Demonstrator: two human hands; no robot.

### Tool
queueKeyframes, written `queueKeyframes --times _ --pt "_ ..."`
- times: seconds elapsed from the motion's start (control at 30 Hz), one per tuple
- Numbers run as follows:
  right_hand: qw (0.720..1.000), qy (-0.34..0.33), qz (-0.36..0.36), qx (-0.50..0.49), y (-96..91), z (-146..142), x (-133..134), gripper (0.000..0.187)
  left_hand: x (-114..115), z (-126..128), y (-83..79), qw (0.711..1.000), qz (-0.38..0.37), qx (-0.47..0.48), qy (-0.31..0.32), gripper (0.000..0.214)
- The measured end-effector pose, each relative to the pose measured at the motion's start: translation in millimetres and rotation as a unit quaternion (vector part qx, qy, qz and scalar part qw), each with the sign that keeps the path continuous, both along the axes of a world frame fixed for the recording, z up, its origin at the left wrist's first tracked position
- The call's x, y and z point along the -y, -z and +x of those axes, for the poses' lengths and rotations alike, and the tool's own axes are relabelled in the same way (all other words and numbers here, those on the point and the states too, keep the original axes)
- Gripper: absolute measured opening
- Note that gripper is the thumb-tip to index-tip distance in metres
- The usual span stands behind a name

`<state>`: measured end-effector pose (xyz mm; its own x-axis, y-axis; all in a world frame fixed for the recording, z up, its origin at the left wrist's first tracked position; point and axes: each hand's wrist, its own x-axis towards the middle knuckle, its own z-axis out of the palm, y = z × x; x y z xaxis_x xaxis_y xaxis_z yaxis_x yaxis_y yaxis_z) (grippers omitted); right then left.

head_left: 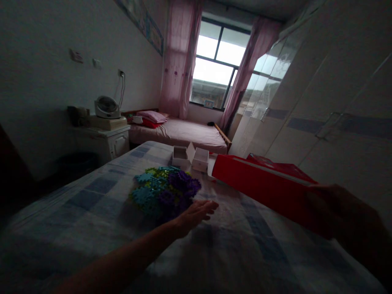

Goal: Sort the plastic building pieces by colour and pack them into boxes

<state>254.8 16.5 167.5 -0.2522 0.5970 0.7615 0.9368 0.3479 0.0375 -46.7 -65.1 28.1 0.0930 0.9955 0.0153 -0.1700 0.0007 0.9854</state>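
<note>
A heap of blue, green and purple interlocking plastic pieces lies on a blue-and-white checked bedsheet. My left hand reaches forward just right of the heap, fingers stretched out and flat, holding nothing. My right hand grips the near end of a long red box that is held tilted above the bed, its far end pointing at the heap. The right hand's fingers are dark and hard to make out.
A small white open box sits at the bed's far edge. Beyond stand a second bed with pink pillows, a white nightstand with a fan, a window with pink curtains and a glossy wardrobe on the right.
</note>
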Motion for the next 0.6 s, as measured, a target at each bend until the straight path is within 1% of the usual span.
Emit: queueKeyframes --times 0.03,0.07,0.1,0.13,0.2,0.3,0.37,0.43,0.5,0.6 --pt "0.999 -0.032 -0.026 -0.011 2.2 -13.6 -6.5 0.027 -5.6 2.1 1.3 0.996 0.034 -0.080 -0.009 0.038" --pt "0.998 -0.046 -0.031 -0.022 5.4 -29.6 -14.2 0.025 -11.6 4.8 3.4 0.985 0.070 -0.158 -0.020 0.034" --pt "0.998 -0.044 -0.021 -0.026 9.5 -47.1 -23.0 0.026 -17.5 7.8 6.3 0.968 0.106 -0.226 -0.030 0.030" --pt "0.999 -0.029 -0.015 -0.020 14.2 -65.2 -32.8 0.029 -22.8 10.7 9.7 0.950 0.138 -0.276 -0.039 0.026" --pt "1.000 0.017 0.001 -0.008 24.2 -100.1 -54.4 0.033 -29.9 14.5 16.2 0.919 0.188 -0.342 -0.052 0.019" --pt "0.999 0.052 0.000 -0.013 39.1 -142.8 -85.5 0.036 -30.8 13.6 21.8 0.872 0.241 -0.423 -0.055 0.015" --pt "0.999 0.044 -0.020 -0.022 49.6 -163.7 -101.2 0.035 -27.4 10.4 21.8 0.842 0.261 -0.470 -0.055 0.017" --pt "0.999 0.010 -0.044 -0.011 61.4 -179.2 -111.0 0.032 -23.9 7.9 20.0 0.832 0.257 -0.489 -0.052 0.017" --pt "0.997 -0.033 -0.069 0.008 73.4 -189.5 -116.0 0.031 -22.0 7.3 18.1 0.829 0.249 -0.498 -0.051 0.017" --pt "0.992 -0.068 -0.106 0.024 85.5 -198.0 -119.5 0.038 -22.8 8.9 17.4 0.827 0.250 -0.501 -0.060 0.016"
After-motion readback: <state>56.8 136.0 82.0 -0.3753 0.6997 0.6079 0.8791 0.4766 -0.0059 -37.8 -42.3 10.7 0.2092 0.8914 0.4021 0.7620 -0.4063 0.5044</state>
